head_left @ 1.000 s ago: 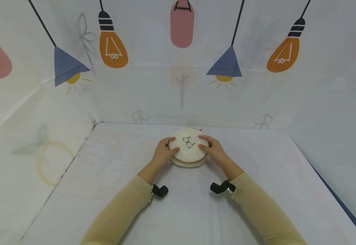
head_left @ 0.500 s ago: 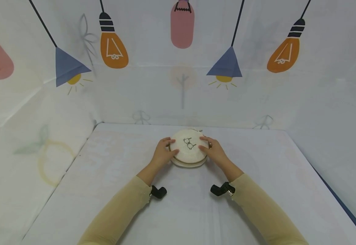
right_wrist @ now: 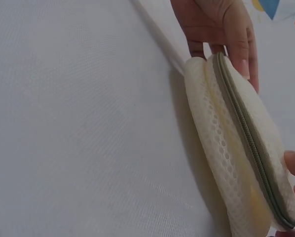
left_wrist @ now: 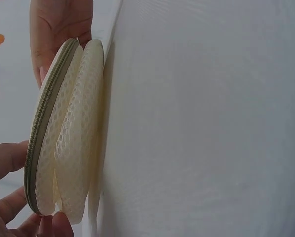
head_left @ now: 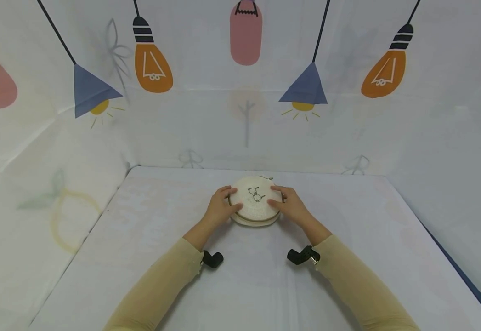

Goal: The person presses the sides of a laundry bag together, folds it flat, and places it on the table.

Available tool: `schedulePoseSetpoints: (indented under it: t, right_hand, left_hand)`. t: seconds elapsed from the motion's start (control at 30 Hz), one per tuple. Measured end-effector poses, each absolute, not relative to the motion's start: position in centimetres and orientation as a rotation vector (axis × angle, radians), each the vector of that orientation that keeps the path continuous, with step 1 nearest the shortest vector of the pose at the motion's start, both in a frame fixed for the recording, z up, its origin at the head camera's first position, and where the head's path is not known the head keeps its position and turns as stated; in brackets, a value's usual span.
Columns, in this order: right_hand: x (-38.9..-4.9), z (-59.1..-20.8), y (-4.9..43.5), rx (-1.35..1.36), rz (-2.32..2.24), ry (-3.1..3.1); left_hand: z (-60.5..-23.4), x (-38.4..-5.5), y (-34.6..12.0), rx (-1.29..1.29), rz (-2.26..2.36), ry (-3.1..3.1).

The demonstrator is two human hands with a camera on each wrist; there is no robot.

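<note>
A round cream mesh laundry bag (head_left: 254,212) with a black line drawing on its lid lies squashed low on the table. My left hand (head_left: 218,206) grips its left edge, the thumb over the lid and the other fingers round the side. On the opposite edge my right hand (head_left: 293,206) holds it in the same manner. An olive-green zip (left_wrist: 45,106) runs round the rim in the left wrist view, above folded mesh sides. Seen from the right wrist, the zip (right_wrist: 246,126) looks closed along the visible stretch. The bag's underside is hidden.
A white cloth covers the table (head_left: 248,285). Behind it rises a pale fabric wall (head_left: 207,124) printed with lamps and bulbs, and similar fabric encloses both sides. Black wrist-camera mounts (head_left: 213,259) stick out from the sleeves.
The lid's far edge has sunk slightly. My right thumb has shifted a little on the lid. Both hands keep their places at the bag's sides.
</note>
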State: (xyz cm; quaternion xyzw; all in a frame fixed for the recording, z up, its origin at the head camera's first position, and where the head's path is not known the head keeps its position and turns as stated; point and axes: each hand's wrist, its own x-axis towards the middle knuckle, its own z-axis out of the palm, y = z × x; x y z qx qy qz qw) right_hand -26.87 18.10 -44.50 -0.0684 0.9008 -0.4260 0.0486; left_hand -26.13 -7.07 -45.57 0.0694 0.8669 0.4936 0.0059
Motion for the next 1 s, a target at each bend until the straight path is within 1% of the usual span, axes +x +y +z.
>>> schedulePoseSetpoints:
  t: [0.3,0.47,0.57,1.0]
  right_hand:
    - [-26.5,-44.6,18.3,-0.389,-1.013,2.988]
    - [-26.2,-44.3,18.1,-0.476,-0.913,3.014]
    - [-25.9,-44.0,17.9,-0.48,-0.867,2.999]
    - [-26.3,-43.8,17.8,-0.512,-0.643,2.975]
  left_hand:
    - [-45.4,-26.1,-7.3,0.364,1.326,2.804]
    - [-45.6,-26.2,-7.4,0.467,1.117,2.88]
    - [-45.5,-26.3,-7.4,0.522,1.011,2.898]
    - [-45.2,-26.3,-7.6,0.535,0.693,2.933]
